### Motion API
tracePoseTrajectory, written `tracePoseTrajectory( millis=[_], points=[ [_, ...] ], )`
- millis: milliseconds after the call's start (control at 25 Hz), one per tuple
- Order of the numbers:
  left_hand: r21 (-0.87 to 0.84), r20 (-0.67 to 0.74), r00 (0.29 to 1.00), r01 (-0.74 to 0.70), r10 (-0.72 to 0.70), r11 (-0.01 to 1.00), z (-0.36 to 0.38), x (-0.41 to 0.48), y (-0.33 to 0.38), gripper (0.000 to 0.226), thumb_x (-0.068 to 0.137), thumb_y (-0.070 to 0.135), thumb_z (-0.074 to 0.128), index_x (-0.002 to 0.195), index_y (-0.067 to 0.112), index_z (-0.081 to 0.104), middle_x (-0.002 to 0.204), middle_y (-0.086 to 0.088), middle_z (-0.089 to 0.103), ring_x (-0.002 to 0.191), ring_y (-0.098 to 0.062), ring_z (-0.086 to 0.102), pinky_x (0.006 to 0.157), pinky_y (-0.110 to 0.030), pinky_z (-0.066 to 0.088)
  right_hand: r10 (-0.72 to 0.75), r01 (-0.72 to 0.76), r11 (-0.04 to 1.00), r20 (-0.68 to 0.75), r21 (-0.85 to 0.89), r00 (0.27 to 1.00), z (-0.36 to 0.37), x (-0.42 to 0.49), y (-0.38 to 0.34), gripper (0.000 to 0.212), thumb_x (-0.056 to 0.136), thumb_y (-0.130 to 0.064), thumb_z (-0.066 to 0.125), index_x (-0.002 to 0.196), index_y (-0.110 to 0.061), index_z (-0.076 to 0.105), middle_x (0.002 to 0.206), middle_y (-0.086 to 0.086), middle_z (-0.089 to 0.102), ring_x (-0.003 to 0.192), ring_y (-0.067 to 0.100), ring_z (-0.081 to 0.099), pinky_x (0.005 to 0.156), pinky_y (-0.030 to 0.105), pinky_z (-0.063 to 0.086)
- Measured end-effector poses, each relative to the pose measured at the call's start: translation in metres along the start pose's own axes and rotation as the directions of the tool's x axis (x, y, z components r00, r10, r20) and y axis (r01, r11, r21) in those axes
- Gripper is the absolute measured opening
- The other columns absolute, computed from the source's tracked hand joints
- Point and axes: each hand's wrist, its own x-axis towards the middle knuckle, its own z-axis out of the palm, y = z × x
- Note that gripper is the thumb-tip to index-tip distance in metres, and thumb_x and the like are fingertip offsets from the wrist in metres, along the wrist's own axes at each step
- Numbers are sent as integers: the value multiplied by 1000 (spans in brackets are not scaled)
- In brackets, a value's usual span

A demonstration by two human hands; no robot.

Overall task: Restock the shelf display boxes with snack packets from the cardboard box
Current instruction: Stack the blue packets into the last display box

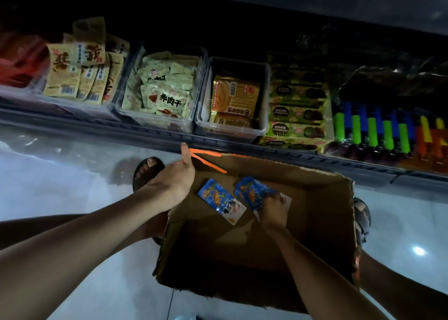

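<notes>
An open cardboard box [322, 222] sits on the floor below the shelf, nearly bare inside. My left hand [175, 176] grips its far-left corner by the rim, thumb up, beside a strip of orange tape [207, 160]. One blue snack packet [221, 201] lies flat on the box bottom. My right hand [272, 208] is down inside the box, fingers curled on a second blue snack packet [253, 190]. On the shelf above stand clear display boxes: one [155, 122] holding pale green packets, one [232, 131] holding a few orange-gold packets.
The shelf's front rail [97, 127] runs across just beyond the box. Beige packets [80, 77] fill a bin at left. Green packets [297, 106] and coloured lighters [378, 133] sit at right. My sandalled feet [146, 170] flank the box on a glossy tiled floor.
</notes>
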Motion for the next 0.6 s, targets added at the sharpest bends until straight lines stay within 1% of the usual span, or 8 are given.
tracePoseTrajectory(
  millis=[80, 160, 200, 280, 360, 400, 480, 600],
  points=[
    [13, 18, 1000, -18, 18, 1000, 0, -2, 2, 89, 92, -3, 43, 147, 4, -28, 109, -16, 59, 68, -15, 48, 70, -27, 41, 21, -17, 995, -44, 96, 999, -6, 0, 5, 50, 89, -20, 69, 135, -11, 52, 138, 10, 49, 124, 27, 50, 93, 36, 50],
    [30, 4, 1000, -6, 6, 1000, -4, -6, 1, 91, 92, -4, 45, 147, 4, -28, 115, -16, 58, 74, -18, 50, 70, -26, 41, -36, 43, 986, -50, 160, 998, -11, -1, 4, 43, 93, -21, 64, 133, -12, 52, 134, 10, 53, 122, 27, 53, 93, 37, 49],
    [18, 6, 1000, -4, 4, 1000, -2, -3, 0, 92, 91, -5, 45, 147, 5, -28, 117, -17, 58, 76, -20, 51, 71, -27, 41, -84, 88, 978, -30, 191, 996, -12, -2, -1, 40, 95, -21, 62, 132, -12, 53, 131, 10, 55, 119, 27, 55, 92, 35, 47],
    [44, -3, 1000, -15, 15, 999, -3, -5, 2, 92, 91, -6, 45, 147, 4, -28, 118, -18, 58, 78, -21, 52, 72, -28, 42, -172, 153, 954, 53, 256, 984, -11, -5, -18, 40, 95, -18, 60, 134, -12, 54, 128, 10, 58, 114, 24, 60, 89, 29, 46],
    [40, -15, 1000, -25, 26, 999, 0, -2, -1, 93, 91, -5, 46, 146, 4, -28, 117, -18, 58, 79, -20, 53, 72, -27, 43, -201, 170, 942, 81, 291, 976, 0, -5, -38, 46, 95, -15, 60, 139, -15, 50, 133, 10, 54, 117, 24, 58, 95, 33, 49],
    [42, -17, 999, -28, 29, 999, 0, -2, -1, 93, 91, -5, 47, 146, 4, -28, 116, -17, 59, 78, -20, 53, 72, -26, 42, -187, 158, 948, 80, 276, 979, 6, -4, -46, 47, 94, -15, 60, 140, -14, 47, 136, 12, 50, 122, 27, 55, 98, 37, 49],
    [53, -30, 999, -28, 30, 998, 2, 0, -3, 94, 91, -5, 48, 146, 3, -27, 114, -17, 59, 77, -19, 54, 71, -25, 43, -140, 122, 974, 79, 193, 987, 22, -2, -58, 48, 96, -14, 57, 141, -8, 41, 140, 15, 45, 130, 31, 44, 101, 40, 46],
    [69, -49, 997, -57, 61, 996, 9, 7, -9, 94, 91, 0, 49, 145, 4, -28, 109, -13, 61, 78, -19, 57, 72, -26, 46, -85, 85, 993, 3, 83, 996, 40, -4, -66, 48, 94, -16, 59, 137, -10, 40, 140, 16, 46, 131, 33, 40, 103, 41, 43]
  ],
)
